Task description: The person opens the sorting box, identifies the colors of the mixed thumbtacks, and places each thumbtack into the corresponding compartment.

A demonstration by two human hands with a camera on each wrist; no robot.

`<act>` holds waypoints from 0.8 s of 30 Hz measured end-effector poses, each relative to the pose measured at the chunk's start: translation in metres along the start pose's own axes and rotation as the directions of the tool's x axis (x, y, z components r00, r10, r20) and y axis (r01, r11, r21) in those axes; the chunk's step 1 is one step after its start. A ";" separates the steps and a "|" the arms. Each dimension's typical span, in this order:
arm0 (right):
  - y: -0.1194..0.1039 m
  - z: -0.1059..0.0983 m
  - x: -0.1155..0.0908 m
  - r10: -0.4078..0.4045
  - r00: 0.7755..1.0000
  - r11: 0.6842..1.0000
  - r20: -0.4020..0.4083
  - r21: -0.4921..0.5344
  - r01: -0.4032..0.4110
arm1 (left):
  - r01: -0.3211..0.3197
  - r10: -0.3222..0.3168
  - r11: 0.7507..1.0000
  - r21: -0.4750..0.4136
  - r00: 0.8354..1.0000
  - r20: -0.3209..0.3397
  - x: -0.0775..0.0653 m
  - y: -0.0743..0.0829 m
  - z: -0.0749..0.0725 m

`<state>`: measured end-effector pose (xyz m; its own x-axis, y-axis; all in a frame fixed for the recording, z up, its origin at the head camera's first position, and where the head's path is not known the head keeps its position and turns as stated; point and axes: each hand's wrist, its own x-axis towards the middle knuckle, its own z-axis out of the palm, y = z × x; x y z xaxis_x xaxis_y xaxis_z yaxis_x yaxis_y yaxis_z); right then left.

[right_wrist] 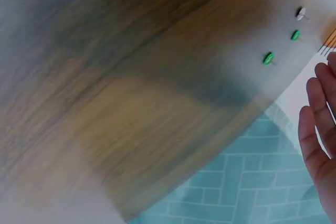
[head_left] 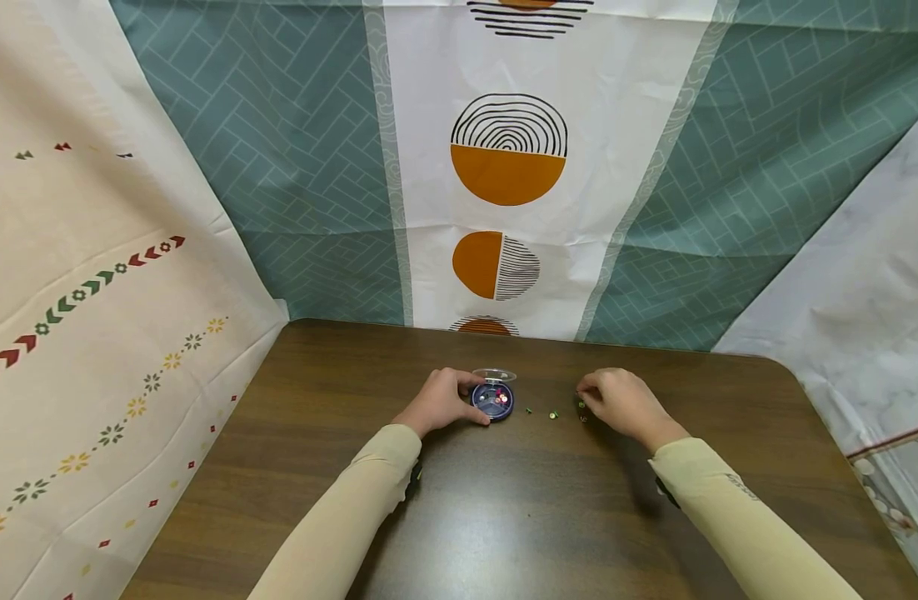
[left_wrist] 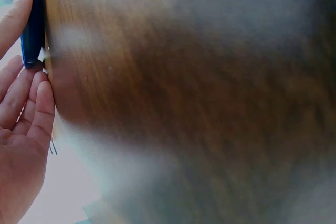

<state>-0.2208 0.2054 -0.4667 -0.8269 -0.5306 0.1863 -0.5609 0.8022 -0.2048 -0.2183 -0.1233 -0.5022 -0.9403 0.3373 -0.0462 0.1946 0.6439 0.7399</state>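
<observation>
A round dark-blue case (head_left: 492, 402) with a clear lid (head_left: 495, 375) tipped up lies on the table, red and white push pins in its divided inside. My left hand (head_left: 444, 402) grips it from the left, thumb on the near side and fingers at the far side; the left wrist view shows the case's blue edge (left_wrist: 33, 24) between them. To the right, my right hand (head_left: 622, 402) is low over the table beside a green push pin (head_left: 581, 405), thumb and forefinger close together. I cannot tell whether those fingertips hold a pin.
Between the case and my right hand lie loose push pins, including a small green one (head_left: 529, 410) and a pale one (head_left: 553, 415). The right wrist view shows green pins (right_wrist: 269, 58) and a white pin (right_wrist: 301, 13) on the brown table (head_left: 504, 517). Patterned cloth (head_left: 504, 275) hangs behind the table.
</observation>
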 end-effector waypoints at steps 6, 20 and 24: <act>-0.013 0.000 0.008 -0.034 0.999 0.998 -0.031 0.046 0.035 | -0.002 0.002 1.000 -0.005 1.000 0.004 -0.001 0.000 -0.001; -0.062 0.002 0.035 -0.107 0.993 0.990 -0.048 0.090 0.111 | 0.010 -0.010 1.000 0.005 1.000 -0.001 0.000 0.000 0.000; -0.075 0.006 0.043 -0.143 0.988 0.982 -0.056 0.114 0.148 | 0.008 -0.008 1.000 0.024 1.000 -0.003 0.000 0.000 -0.001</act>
<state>-0.2145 0.1207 -0.4489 -0.7347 -0.6237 0.2668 -0.6784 0.6781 -0.2827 -0.2185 -0.1233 -0.5015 -0.9427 0.3297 -0.0503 0.1933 0.6628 0.7234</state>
